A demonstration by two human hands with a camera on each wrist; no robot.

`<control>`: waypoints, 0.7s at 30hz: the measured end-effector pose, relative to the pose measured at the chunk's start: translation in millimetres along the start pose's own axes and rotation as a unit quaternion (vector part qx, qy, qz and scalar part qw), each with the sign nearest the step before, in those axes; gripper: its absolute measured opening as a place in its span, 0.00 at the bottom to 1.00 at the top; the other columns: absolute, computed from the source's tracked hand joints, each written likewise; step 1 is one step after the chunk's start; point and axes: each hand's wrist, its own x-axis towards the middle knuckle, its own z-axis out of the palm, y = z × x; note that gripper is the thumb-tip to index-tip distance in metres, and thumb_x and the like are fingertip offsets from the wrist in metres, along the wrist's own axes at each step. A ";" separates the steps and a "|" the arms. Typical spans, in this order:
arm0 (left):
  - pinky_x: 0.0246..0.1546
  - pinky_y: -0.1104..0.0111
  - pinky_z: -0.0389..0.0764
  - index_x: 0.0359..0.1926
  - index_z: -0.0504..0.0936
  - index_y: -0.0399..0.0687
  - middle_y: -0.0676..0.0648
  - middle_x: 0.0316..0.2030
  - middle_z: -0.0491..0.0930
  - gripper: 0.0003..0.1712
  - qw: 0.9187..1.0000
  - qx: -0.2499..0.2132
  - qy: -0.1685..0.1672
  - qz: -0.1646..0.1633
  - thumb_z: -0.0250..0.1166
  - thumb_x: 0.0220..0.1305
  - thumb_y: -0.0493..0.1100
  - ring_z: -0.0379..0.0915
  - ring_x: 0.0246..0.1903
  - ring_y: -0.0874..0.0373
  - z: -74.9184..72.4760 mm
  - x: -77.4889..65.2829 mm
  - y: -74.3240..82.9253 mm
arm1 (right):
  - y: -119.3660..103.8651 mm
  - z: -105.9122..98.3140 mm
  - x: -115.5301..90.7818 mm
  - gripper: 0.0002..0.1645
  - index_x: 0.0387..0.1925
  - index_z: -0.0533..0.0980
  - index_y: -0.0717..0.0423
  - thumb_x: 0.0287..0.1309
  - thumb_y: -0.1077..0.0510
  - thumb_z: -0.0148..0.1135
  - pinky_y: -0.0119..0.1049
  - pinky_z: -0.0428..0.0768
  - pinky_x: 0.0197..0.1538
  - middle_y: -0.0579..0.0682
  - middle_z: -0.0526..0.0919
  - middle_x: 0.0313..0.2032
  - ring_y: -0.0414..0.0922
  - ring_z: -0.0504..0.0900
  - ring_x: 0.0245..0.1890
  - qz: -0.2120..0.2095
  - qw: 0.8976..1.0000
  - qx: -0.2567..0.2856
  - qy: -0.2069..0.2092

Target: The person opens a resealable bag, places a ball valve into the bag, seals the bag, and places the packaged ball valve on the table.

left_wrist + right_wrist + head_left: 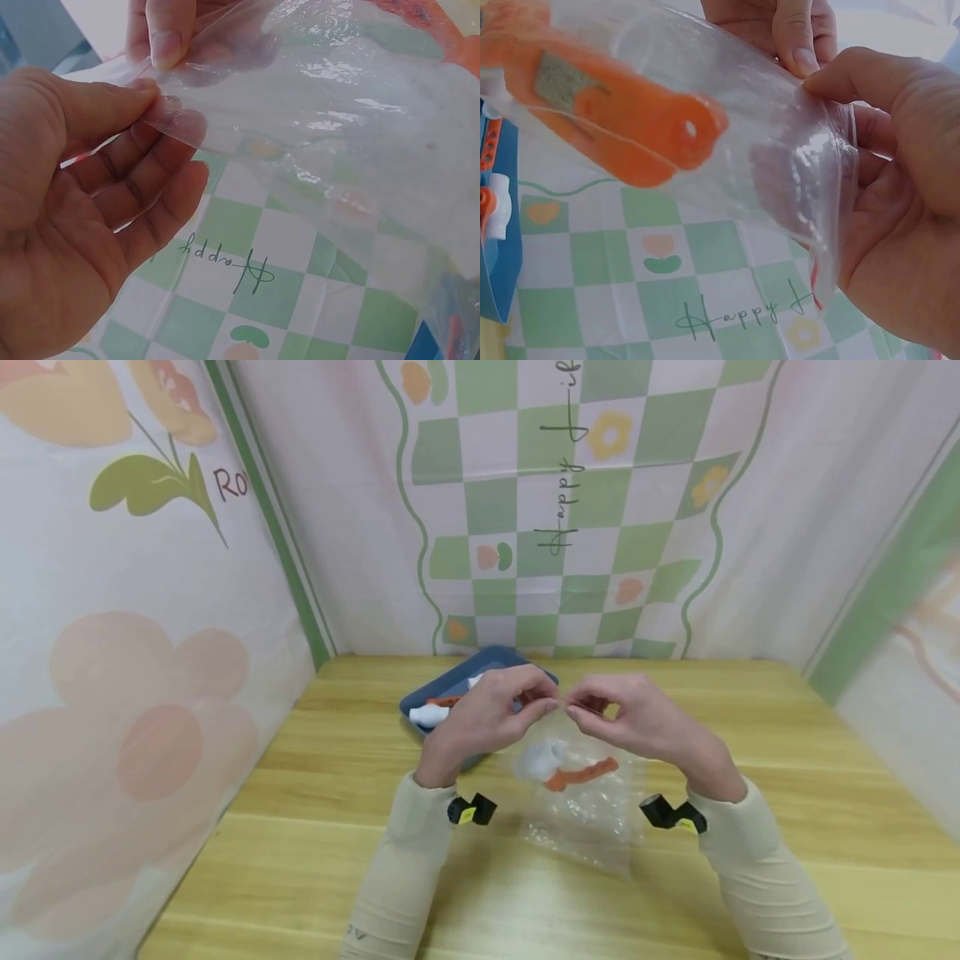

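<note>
A clear plastic zip bag point(585, 822) hangs from both hands over the table. My left hand point(491, 714) pinches its top edge between thumb and fingers. Close beside it, my right hand point(637, 714) pinches the same edge. Inside the bag lie a white piece point(538, 760) and a long orange piece point(588, 773). In the right wrist view the orange piece point(637, 124) shows a grey rectangular window and a hole at its end. A red strip point(815, 289) runs along the bag's mouth.
A blue tray point(442, 681) stands behind the left hand, partly hidden by it. White point(430, 717) and orange point(444, 701) items lie in the tray. Printed cloth point(375, 527) hangs behind the wooden table point(300, 827) and at its sides.
</note>
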 end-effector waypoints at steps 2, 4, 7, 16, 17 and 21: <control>0.31 0.80 0.72 0.36 0.78 0.45 0.53 0.30 0.77 0.04 1.000 0.002 0.003 0.001 0.60 0.63 0.41 0.70 0.28 0.69 -0.8 -0.7 -0.1 | 0.3 0.0 -0.4 0.15 0.33 0.78 0.49 0.47 0.71 0.65 0.22 0.74 0.30 0.40 0.79 0.27 0.31 0.75 0.25 -0.001 1.000 -0.002 -0.002; 0.31 0.80 0.72 0.36 0.78 0.45 0.53 0.30 0.77 0.04 1.000 0.001 0.004 0.002 0.60 0.63 0.41 0.70 0.27 0.69 -1.5 -1.5 -0.3 | 0.6 0.1 -0.7 0.14 0.32 0.78 0.49 0.48 0.71 0.65 0.22 0.74 0.30 0.40 0.79 0.26 0.31 0.74 0.25 -0.004 1.000 -0.003 -0.004; 0.31 0.80 0.72 0.36 0.78 0.45 0.54 0.30 0.77 0.04 1.000 0.002 0.005 0.000 0.60 0.63 0.41 0.69 0.28 0.70 -2.9 -2.5 -0.7 | 1.3 -0.2 -0.8 0.12 0.32 0.78 0.50 0.49 0.69 0.65 0.23 0.75 0.30 0.39 0.78 0.25 0.30 0.74 0.25 -0.006 1.000 -0.004 -0.004; 0.31 0.80 0.73 0.36 0.79 0.43 0.53 0.30 0.77 0.04 1.000 -0.001 0.014 0.000 0.60 0.63 0.39 0.70 0.28 0.69 -5.6 -3.3 -4.0 | 1.8 -1.5 -0.2 0.11 0.32 0.77 0.50 0.50 0.69 0.64 0.23 0.74 0.29 0.37 0.77 0.24 0.30 0.74 0.25 -0.010 1.000 -0.008 -0.003; 0.31 0.80 0.73 0.36 0.79 0.44 0.53 0.30 0.78 0.04 1.000 -0.002 0.013 0.000 0.60 0.63 0.40 0.70 0.28 0.69 -5.9 -3.5 -4.3 | 1.8 -1.6 -0.2 0.13 0.32 0.77 0.49 0.49 0.70 0.64 0.23 0.74 0.29 0.37 0.77 0.25 0.30 0.74 0.25 -0.010 1.000 -0.008 -0.003; 0.31 0.79 0.73 0.36 0.79 0.45 0.53 0.30 0.77 0.05 1.000 -0.006 0.016 -0.003 0.59 0.64 0.41 0.70 0.28 0.69 -7.3 -4.2 -5.2 | 2.1 -1.5 -0.3 0.13 0.32 0.77 0.50 0.48 0.70 0.65 0.22 0.74 0.29 0.37 0.77 0.25 0.30 0.74 0.25 -0.010 1.000 -0.011 -0.004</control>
